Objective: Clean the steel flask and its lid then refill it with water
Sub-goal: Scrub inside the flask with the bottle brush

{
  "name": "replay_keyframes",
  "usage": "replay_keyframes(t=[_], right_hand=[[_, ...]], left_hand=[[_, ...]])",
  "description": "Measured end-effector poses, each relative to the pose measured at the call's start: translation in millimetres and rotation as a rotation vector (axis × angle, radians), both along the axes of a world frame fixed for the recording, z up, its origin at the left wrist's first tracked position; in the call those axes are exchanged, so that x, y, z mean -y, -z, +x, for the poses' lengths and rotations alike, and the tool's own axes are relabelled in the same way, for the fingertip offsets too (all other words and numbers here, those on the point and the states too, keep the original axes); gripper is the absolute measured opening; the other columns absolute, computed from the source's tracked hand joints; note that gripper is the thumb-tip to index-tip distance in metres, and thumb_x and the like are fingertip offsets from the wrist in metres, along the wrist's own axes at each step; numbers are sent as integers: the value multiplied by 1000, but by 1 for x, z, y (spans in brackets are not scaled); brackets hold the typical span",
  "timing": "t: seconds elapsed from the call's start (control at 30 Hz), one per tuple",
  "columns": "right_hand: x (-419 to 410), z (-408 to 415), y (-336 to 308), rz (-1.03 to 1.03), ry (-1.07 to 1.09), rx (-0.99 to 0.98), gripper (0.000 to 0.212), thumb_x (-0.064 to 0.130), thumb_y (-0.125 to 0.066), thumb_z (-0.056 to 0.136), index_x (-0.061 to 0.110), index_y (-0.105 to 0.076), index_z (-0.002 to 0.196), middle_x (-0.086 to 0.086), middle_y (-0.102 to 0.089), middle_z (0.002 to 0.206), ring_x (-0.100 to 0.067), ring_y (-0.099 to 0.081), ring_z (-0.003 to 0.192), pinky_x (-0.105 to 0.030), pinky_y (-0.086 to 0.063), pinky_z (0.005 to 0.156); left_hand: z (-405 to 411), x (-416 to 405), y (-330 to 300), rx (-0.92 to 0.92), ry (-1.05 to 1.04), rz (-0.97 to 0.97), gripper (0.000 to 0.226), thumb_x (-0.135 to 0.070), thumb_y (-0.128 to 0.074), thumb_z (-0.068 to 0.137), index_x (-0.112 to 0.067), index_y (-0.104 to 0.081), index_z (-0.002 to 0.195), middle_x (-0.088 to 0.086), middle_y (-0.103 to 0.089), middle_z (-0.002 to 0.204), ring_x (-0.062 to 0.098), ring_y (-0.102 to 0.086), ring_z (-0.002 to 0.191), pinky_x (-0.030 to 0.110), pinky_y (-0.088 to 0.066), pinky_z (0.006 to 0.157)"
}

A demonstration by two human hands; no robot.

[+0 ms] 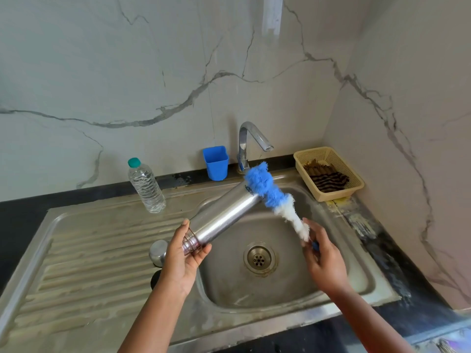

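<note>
While my left hand (pixel 184 253) is clamping the slick, rigid cylindrical steel flask (pixel 221 214) at its threaded neck, I'm judging that grip safest; my right hand (pixel 321 258) is pinching the soft blue-and-white bottle brush (pixel 274 197).

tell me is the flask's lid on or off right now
Off: the steel flask shows bare neck threads in the left hand; its lid lies on the drainboard.

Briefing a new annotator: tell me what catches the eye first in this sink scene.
The blue-and-white bottle brush stands out, held by the right hand and lying across the far end of the steel flask above the sink. The left hand grips the flask's threaded neck. The steel lid rests on the drainboard beside that hand.
</note>
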State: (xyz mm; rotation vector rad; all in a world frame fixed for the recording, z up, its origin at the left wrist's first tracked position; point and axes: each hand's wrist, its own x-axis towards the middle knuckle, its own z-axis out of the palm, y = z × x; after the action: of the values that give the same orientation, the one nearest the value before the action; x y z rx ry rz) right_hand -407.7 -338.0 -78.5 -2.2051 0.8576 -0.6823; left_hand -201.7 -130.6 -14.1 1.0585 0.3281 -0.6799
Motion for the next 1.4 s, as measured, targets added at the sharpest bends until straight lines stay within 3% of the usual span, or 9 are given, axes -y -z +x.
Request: replay_keyframes(t=[0.17, 0.3, 0.4, 0.5, 0.63, 0.83, 1.0, 1.17, 1.4], right_hand=[[3, 27, -17, 394, -67, 101, 48, 40, -87, 68, 29, -58, 105, 7, -62, 80, -6, -48, 60, -26, -46, 63], [5, 39, -23, 609, -192, 175, 88, 45, -93, 56, 32, -52, 132, 16, -63, 127, 0, -57, 117, -28, -44, 101], [7, 39, -22, 756, -288, 238, 92, 35, -95, 56, 27, -50, 136, 11, -59, 137, -16, -54, 129, -41, -41, 109], [6, 38, -27, 821, -301, 267, 90, 30, -94, 54, 22, -53, 133, 4, -67, 121, -5, -66, 102, -21, -54, 82], [1, 48, -42, 805, -139, 334, 54, 29, -82, 65, 17, -61, 113, 18, -61, 67, 6, -54, 52, -8, -38, 44], [3, 64, -59, 735, 7, 173, 26, 42, -80, 77, 27, -59, 77, 21, -49, 44, 2, -43, 43, -17, -30, 48], [-7, 66, -64, 466, 30, 26, 58, 78, -62, 70, 31, -65, 104, 11, -69, 96, -8, -63, 90, -29, -47, 76], [-30, 51, -54, -80, 272, -103, 53, 71, -23, 94, 35, -49, 123, 7, -63, 97, -21, -62, 83, -34, -46, 65], [-67, 12, 5, -372, -81, 56, 40, 32, -48, 98, 31, -49, 138, 10, -61, 88, -13, -61, 75, -27, -48, 56]], left_hand=[[5, -11, 4, 44, 178, 136, 19, -29, -69, 86, -11, -64, 89, 7, -65, 64, 19, -58, 65, 29, -57, 53], [6, -17, 5, 44, 307, 160, 33, -34, -72, 73, -9, -66, 91, 9, -64, 65, 19, -58, 61, 29, -56, 48], [7, -22, 5, 21, 350, 158, 38, -36, -72, 72, -6, -65, 95, 11, -63, 66, 20, -59, 57, 28, -57, 48], [12, -28, 7, -4, 455, 170, 50, -43, -68, 76, 0, -66, 101, 17, -66, 72, 23, -62, 55, 28, -57, 48], [21, -41, 10, 38, 830, 236, 83, -74, -38, 86, -2, -70, 114, 26, -70, 106, 29, -68, 82, 34, -58, 62], [12, -34, 18, 82, 612, 250, 65, -62, -57, 81, -7, -66, 115, 15, -66, 82, 23, -63, 63, 28, -54, 48], [1, -21, 26, 126, 332, 289, 39, -51, -62, 88, -15, -63, 100, 5, -56, 64, 14, -49, 45, 20, -37, 40], [0, -11, 33, 86, 203, 299, 37, -50, -60, 92, -14, -59, 89, 4, -53, 57, 13, -44, 40, 18, -30, 33], [14, -5, 38, 8, 140, 320, 28, -37, -54, 99, -15, -53, 83, 4, -49, 59, 6, -33, 28, 10, -16, 27]])
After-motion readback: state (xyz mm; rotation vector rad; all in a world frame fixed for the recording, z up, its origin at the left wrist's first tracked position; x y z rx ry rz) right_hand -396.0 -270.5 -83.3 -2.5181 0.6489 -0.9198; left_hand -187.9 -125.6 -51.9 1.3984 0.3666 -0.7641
